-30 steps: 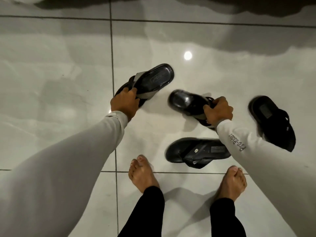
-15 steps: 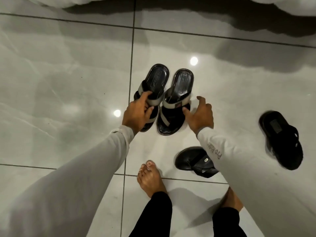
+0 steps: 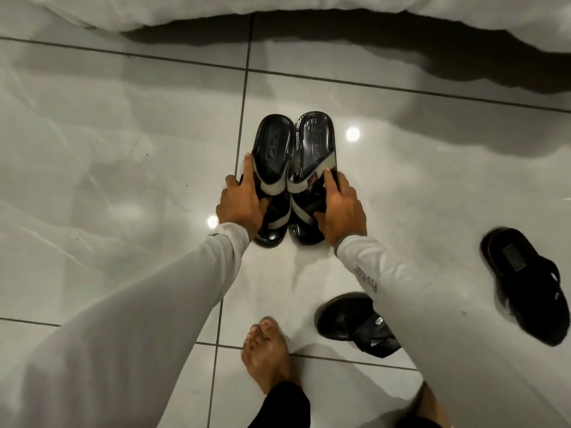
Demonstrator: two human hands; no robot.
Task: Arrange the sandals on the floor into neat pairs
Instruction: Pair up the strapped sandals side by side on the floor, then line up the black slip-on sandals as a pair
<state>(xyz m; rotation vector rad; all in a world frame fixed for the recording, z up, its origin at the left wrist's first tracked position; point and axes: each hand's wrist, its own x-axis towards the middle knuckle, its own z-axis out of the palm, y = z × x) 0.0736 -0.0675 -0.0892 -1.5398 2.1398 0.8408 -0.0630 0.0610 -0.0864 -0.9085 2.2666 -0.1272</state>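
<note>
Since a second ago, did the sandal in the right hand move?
Yes. The right-hand sandal swung leftward from lying crosswise to sit straight beside its partner, farther from the lone black sandal near the bare foot.

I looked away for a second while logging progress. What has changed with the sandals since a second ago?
The two grey-strapped sandals, held apart and angled then, now lie side by side on the floor: the left hand on the left sandal, the right hand on the right sandal. The two all-black sandals remain apart, unpaired.
</note>
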